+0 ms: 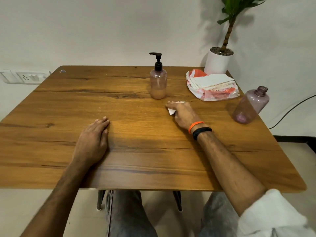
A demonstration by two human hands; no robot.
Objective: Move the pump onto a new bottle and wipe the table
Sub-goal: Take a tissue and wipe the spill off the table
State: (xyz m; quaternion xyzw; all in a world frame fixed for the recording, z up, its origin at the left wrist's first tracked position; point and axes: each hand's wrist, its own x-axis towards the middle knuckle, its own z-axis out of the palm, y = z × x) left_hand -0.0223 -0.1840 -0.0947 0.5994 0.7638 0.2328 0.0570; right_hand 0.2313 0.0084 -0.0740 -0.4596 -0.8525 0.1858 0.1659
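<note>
A pink translucent bottle point(158, 84) with a black pump point(157, 61) screwed on top stands upright at the back middle of the wooden table point(136, 159); liquid fills its lower part. A second pink bottle point(250, 105), open-necked and without a cap, stands near the right edge. My right hand point(182, 113) presses a crumpled white tissue point(171, 111) on the table just in front of the pump bottle. My left hand point(93, 142) lies flat on the table, palm down, holding nothing.
A plastic packet of white tissues point(212, 86) lies at the back right. A potted plant in a white pot point(218, 61) stands at the back right corner. A wall socket point(24, 76) is at left, a black cable point(290, 108) at right.
</note>
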